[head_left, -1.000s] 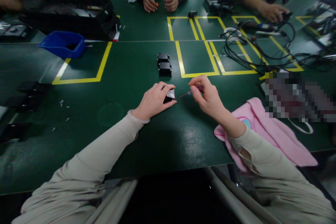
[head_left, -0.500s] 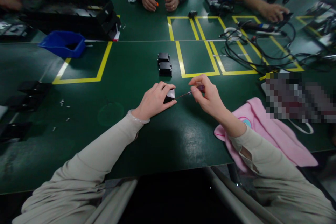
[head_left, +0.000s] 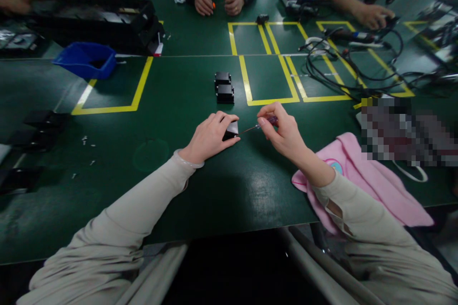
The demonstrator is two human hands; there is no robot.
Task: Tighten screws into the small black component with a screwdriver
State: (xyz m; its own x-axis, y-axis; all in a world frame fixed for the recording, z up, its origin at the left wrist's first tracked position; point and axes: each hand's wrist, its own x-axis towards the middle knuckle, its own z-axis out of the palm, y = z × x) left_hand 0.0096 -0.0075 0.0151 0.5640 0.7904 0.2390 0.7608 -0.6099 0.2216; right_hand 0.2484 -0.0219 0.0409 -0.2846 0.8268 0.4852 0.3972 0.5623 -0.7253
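My left hand grips a small black box-shaped part from its left side, thumb and fingers around it, on the green table. In my right hand is a screwdriver with a dark, partly see-through handle. Its thin shaft slants down to the left, and the tip meets the right side of the part, where a screw may sit; that spot is too small to tell. Just beyond, two similar black parts stand one behind the other. Several loose screws lie to the left of my left arm.
A blue bin and a long black housing stand at the far left. More black parts lie at the left edge. At right are a pink cloth and tangled cables. Other people's hands rest across the table.
My right hand's fingers have shifted slightly around the screwdriver handle. The screwdriver tip and my left hand stay in place on the black part.
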